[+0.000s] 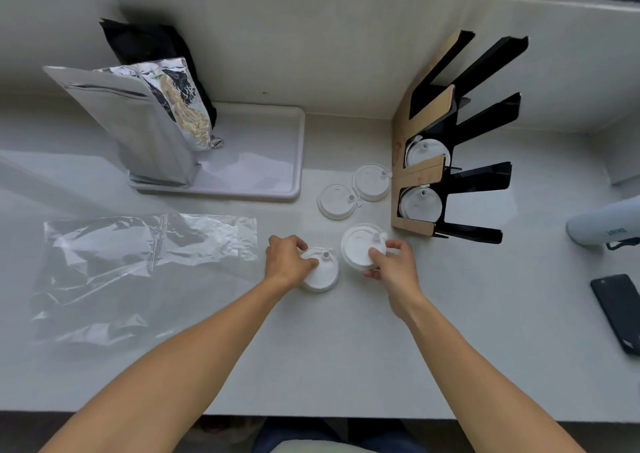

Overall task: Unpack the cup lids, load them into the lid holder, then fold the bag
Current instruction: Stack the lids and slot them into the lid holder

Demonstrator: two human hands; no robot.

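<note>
Four white cup lids lie loose on the white counter. My left hand (287, 260) grips the near-left lid (320, 274) at its left rim. My right hand (391, 262) holds the near-right lid (360, 244), which looks tilted and lifted at its right edge. Two more lids, one (336, 201) and another (371, 182), rest farther back, apart from my hands. The black and cardboard lid holder (453, 133) stands at the right with lids in two of its slots (420, 203). The empty clear plastic bag (138, 265) lies flat and crumpled at the left.
A white tray (263, 154) at the back holds a silver foil pouch (138, 120) and a black pouch (145, 40). A pale bottle (606, 225) and a black phone (618, 310) lie at the right. The counter's front edge runs near the bottom.
</note>
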